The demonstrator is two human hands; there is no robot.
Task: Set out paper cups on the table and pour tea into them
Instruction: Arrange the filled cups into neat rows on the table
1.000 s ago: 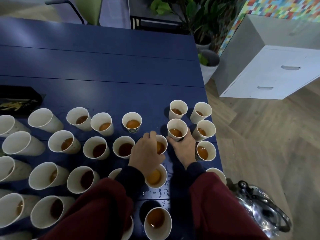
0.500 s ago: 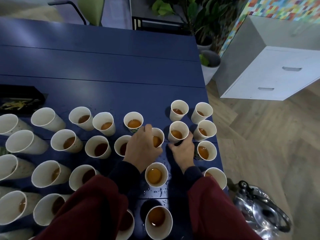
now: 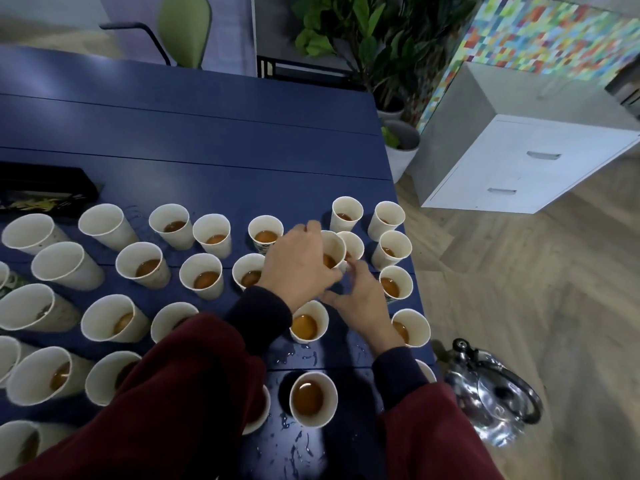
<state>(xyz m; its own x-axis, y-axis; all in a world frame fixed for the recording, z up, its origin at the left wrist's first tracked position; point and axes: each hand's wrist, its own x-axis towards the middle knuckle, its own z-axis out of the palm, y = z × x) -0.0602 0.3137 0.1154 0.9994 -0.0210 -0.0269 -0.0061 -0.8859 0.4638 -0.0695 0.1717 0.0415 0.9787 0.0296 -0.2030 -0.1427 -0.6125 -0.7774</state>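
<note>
Paper cup [image 3: 333, 249] of tea is near the counter's [image 3: 207, 133] right edge, fingers of my left hand [image 3: 298, 268] wrapped round it, right hand [image 3: 362, 299] loose, fingers apart, just beside. I'd slide it slow and level, no squeezing.

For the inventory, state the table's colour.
Dark blue table, seen best in the head view.

White paper cups [image 3: 203, 274] of amber tea, navy table [image 3: 194, 133], maroon sleeves [image 3: 180, 393], silver kettle [image 3: 495, 393], multicoloured checked wall [image 3: 540, 32]
</note>
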